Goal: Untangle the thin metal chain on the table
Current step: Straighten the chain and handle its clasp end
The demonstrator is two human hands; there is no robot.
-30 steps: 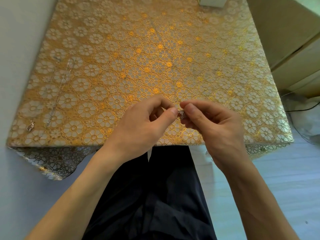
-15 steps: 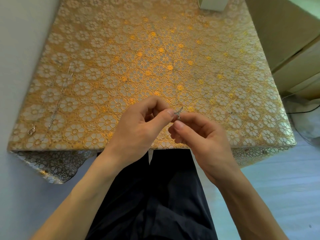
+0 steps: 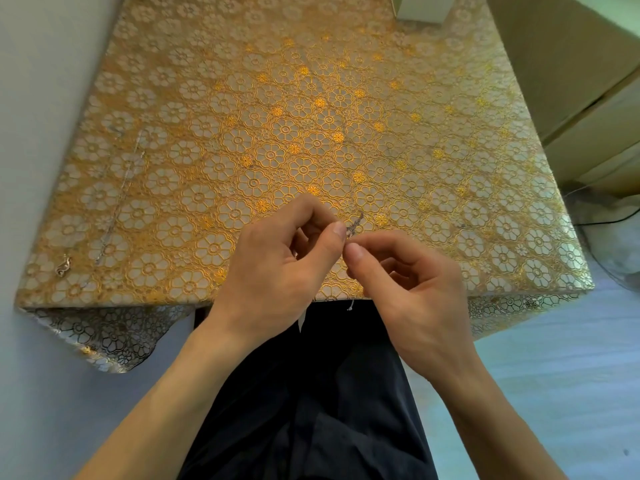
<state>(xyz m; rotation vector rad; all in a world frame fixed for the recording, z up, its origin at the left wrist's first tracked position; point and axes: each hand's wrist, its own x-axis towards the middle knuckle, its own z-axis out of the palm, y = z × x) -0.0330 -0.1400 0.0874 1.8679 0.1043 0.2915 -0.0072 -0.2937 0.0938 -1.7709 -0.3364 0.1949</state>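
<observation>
A small tangled clump of thin metal chain (image 3: 354,226) is held just above the near edge of the table (image 3: 311,133), which wears a gold floral cloth. My left hand (image 3: 284,265) pinches the clump between thumb and forefinger. My right hand (image 3: 408,285) pinches a strand just below and to the right of it. A loose end of the chain (image 3: 349,308) hangs down between my hands, over my dark trousers.
A second thin chain (image 3: 119,202) lies stretched along the table's left side, with a small clasp or pendant (image 3: 63,266) near the front left corner. A white box (image 3: 420,6) stands at the far edge. Cardboard boxes (image 3: 571,81) sit to the right.
My right hand has dropped lower and nearer to me, drawing a strand down from the clump. My left hand keeps its pinch, and a chain end now dangles between them.
</observation>
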